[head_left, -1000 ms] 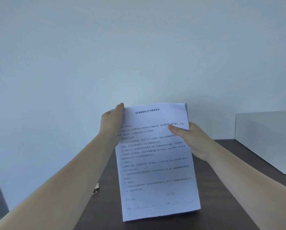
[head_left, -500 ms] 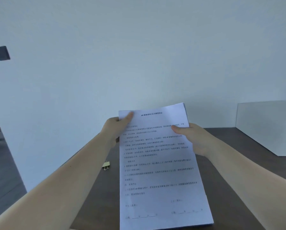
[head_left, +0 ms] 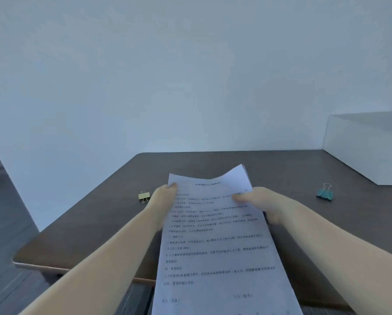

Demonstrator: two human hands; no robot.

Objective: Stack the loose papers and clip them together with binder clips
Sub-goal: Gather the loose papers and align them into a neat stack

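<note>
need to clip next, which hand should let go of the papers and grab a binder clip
Probably the left hand: the yellow binder clip lies right beside it, while the teal binder clip sits farther from the right hand, which can hold the papers.

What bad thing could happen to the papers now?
The papers are held in the air by the left hand and right hand with no clip on, so sheets could slip crooked. Their top edge already bends. The yellow clip and teal clip lie apart, needing a one-handed reach.
</note>
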